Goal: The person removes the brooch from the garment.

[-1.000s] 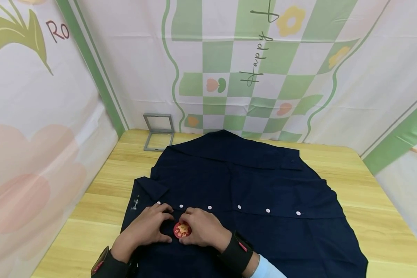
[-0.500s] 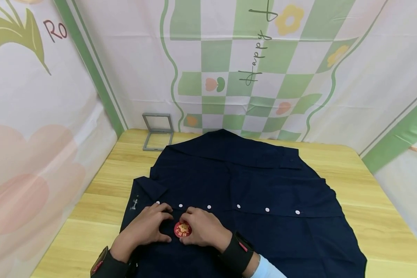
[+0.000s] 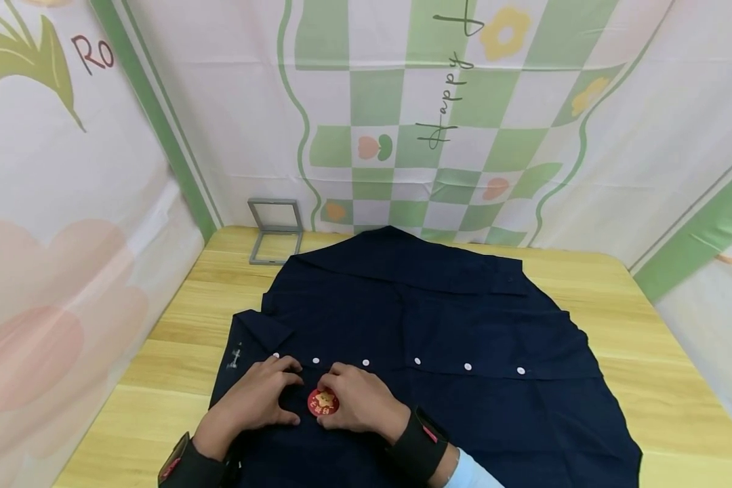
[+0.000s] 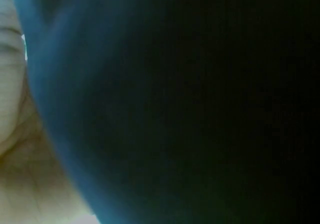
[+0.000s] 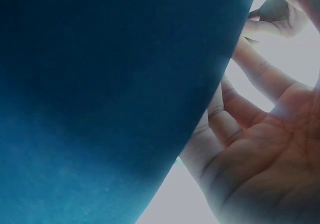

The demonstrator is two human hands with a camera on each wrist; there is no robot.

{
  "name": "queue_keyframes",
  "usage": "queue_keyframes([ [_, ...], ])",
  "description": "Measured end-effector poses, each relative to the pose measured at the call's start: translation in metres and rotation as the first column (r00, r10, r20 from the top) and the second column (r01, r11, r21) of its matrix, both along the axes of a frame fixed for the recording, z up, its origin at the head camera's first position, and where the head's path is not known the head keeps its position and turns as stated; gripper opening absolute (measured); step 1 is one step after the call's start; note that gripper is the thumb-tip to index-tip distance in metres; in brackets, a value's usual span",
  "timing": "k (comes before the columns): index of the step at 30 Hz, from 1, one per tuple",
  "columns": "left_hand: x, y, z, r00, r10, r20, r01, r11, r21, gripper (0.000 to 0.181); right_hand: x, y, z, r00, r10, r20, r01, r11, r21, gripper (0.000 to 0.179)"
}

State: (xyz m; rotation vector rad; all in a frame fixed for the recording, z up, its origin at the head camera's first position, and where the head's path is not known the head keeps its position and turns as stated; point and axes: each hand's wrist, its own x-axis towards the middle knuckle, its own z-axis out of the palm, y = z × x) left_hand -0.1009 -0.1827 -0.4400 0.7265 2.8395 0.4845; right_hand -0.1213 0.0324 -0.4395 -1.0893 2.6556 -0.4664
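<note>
A navy blue button-up shirt (image 3: 463,318) lies spread on the table, a row of white buttons across it. On its front is a round red badge (image 3: 323,402) with a gold figure and lettering. My right hand (image 3: 362,400) pinches the badge at its right edge with thumb and fingers. To the left, my left hand (image 3: 262,393) rests on the shirt, thumb and fingers curved and apart, near the badge but not touching it. Dark blue cloth fills most of both wrist views; part of the left palm (image 4: 35,184) and the right palm (image 5: 270,159) show beside it.
A grey hinged square frame (image 3: 274,234) stands at the table's back left. The light wooden table (image 3: 177,332) meets patterned cloth hangings (image 3: 244,135) at the back and sides. A folded collar (image 3: 265,331) lies at the shirt's left end.
The badge and my right hand have shifted very slightly right over the shirt. My left hand stays almost where it was, and the head view has drifted a little.
</note>
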Motion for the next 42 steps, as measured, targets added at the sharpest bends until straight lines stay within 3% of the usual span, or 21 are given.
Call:
queue_keyframes([
  [9, 0.000, -0.001, -0.001, 1.000, -0.001, -0.003, 0.001, 1.000, -0.004, 0.045, 0.000, 0.000, 0.001, 1.000, 0.002, -0.005, -0.003, 1.000, -0.010, 0.036],
  [16, 0.001, -0.001, 0.000, 1.000, -0.006, 0.000, 0.006, 1.000, 0.002, 0.046, -0.001, 0.003, 0.000, 0.996, -0.055, 0.065, 0.058, 0.997, -0.046, 0.037],
  [21, 0.001, 0.000, 0.000, 1.000, 0.010, 0.022, -0.010, 1.000, 0.017, 0.046, -0.002, 0.005, -0.002, 0.997, -0.038, 0.070, 0.040, 0.999, -0.028, 0.037],
  [29, 0.001, 0.000, 0.000, 1.000, 0.007, 0.023, -0.007, 1.000, 0.021, 0.047, -0.002, 0.007, -0.002, 1.000, -0.013, -0.024, 0.012, 0.998, -0.059, 0.020],
  [35, 0.001, 0.000, 0.000, 1.000, 0.011, 0.029, -0.012, 1.000, 0.022, 0.047, -0.003, 0.010, -0.001, 0.999, 0.013, -0.051, -0.017, 0.997, -0.073, 0.018],
  [42, 0.002, 0.001, 0.004, 0.999, 0.006, 0.043, -0.006, 1.000, 0.017, 0.041, -0.007, 0.017, 0.003, 1.000, -0.004, 0.024, 0.008, 0.987, -0.163, 0.018],
])
